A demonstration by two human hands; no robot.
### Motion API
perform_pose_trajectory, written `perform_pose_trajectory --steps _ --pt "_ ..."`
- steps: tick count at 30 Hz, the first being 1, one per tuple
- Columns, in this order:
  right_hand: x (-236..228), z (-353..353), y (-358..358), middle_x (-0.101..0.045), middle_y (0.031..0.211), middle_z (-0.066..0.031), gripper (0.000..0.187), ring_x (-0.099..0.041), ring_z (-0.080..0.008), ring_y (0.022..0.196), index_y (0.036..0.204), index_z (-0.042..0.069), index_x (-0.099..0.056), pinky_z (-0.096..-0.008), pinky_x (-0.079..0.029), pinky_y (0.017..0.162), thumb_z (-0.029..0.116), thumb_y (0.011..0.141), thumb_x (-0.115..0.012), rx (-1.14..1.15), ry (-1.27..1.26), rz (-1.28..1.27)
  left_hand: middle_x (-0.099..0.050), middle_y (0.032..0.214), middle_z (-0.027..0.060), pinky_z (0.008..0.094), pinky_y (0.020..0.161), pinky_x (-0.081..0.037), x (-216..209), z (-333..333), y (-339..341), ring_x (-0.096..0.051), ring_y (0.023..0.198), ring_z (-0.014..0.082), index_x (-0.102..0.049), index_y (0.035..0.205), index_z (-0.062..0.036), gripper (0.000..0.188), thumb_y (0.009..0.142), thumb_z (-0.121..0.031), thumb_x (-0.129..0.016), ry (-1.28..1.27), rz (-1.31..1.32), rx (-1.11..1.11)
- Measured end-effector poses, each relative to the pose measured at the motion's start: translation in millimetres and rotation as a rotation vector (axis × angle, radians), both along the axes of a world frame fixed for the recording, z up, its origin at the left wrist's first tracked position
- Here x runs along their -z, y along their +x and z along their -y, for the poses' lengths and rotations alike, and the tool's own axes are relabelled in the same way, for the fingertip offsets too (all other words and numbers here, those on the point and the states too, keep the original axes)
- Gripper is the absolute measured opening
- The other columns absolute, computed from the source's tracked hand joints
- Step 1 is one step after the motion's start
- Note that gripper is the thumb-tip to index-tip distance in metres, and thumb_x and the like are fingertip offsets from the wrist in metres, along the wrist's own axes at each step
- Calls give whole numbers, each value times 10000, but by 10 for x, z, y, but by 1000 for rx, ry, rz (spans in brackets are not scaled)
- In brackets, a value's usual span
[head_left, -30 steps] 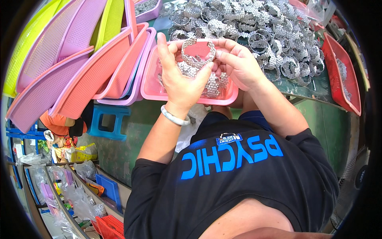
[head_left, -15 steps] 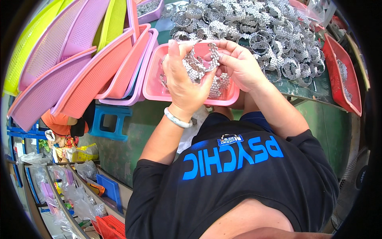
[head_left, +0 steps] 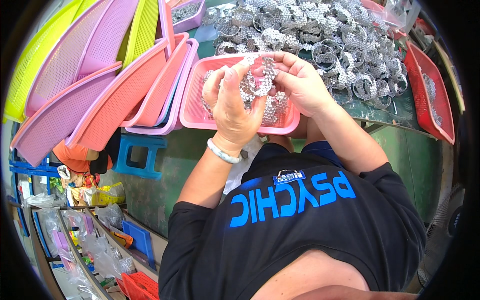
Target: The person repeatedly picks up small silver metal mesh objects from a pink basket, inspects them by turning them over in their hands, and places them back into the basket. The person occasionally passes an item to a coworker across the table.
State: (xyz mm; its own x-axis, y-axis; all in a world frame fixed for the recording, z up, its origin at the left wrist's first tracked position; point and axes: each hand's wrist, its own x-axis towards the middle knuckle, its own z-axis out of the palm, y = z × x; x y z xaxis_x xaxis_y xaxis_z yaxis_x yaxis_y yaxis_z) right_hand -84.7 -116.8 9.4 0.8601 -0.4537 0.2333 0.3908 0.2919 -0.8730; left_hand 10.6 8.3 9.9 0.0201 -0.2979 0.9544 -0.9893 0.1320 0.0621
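A curved, silver metal band (head_left: 265, 87) made of small shiny plates is held up between my hands, bent into an open loop. On its right side, my right hand (head_left: 302, 87) pinches it between thumb and fingers. My left hand (head_left: 232, 107), with a pale bangle at the wrist, closes on its left side; the thumb presses near the lower curve, and the fingertips are partly hidden. Both hands are over a pink plastic basket (head_left: 192, 107), where more silver bands (head_left: 275, 109) lie.
A large heap of similar looped bands (head_left: 320, 45) covers the green table (head_left: 400, 112). At the right edge tilts a red basket (head_left: 425, 100) with silver pieces. Stacked colourful baskets (head_left: 115, 85) lean at left, above a blue stool (head_left: 140, 157). Another person (head_left: 75, 155) is partly visible beyond.
My left fingers have bent and shifted at the band's upper left, and the band has turned slightly. My right hand stays nearly in place.
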Motion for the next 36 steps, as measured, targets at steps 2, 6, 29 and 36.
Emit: perform_pose_trajectory --steps 2,6,29,36 --pt "-17 -5 -4 -637 955 -80 296 -604 -100 789 1159 -28 -481 -201 -491 634 7 865 -490 -1 -1 -3 -591 1103 111 403 901 -331 -11 -6 -2 -451 1044 298 -263 1350 -51 900 571 54 -703 -4 10 -7" --pt "-27 -10 -6 -638 951 -78 296 -603 -99 783 1156 -33 -482 -201 -492 635 -1 862 -487 -4 2 -8 -588 1108 100 397 900 -332 -7 -10 1 -453 1040 290 -279 1345 -58 880 575 47 -693 -18 52 -44" --pt "-62 175 102 -641 911 -46 255 -592 -74 797 1060 -25 -593 -234 -480 741 16 840 -471 -33 -268 -186 -527 1077 162 237 604 -446 101 -19 -157 -517 685 138 -170 1381 20 852 705 29 -689 63 -380 323" --pt "-91 320 200 -647 853 -41 266 -580 -63 761 1005 -27 -624 -219 -467 711 26 782 -488 -99 -495 -267 -451 1146 150 209 622 -439 3 -72 -250 -525 743 106 -170 1378 10 863 683 52 -681 165 -749 389"
